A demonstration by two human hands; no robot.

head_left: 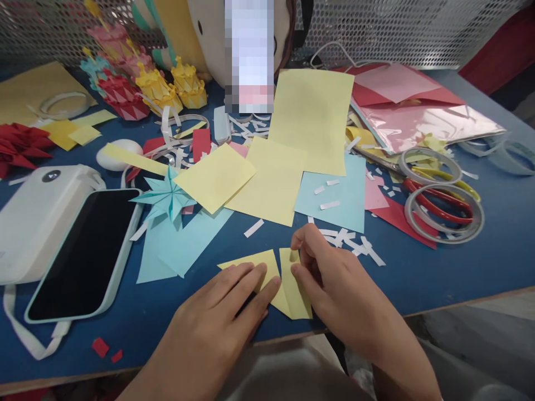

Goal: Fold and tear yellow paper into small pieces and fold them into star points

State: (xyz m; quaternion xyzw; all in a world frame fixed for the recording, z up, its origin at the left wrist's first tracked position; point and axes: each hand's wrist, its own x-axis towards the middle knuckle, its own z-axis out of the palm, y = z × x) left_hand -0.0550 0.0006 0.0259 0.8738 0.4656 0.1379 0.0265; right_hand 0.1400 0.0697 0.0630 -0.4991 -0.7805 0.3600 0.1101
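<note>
Folded yellow paper is at 6 o'clock on the counter; left hand lies palm-down on it, grip loose, fingers extended, nothing clasped. Right hand is at its 3 o'clock edge, thumb and index curled close together, can't tell if they pinch it. From the paper: blue star 10 o'clock, phone 9.

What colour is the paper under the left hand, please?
Pale yellow; the paper shows best in the head view.

Left grip lies palm-down; right grip curls.
</note>
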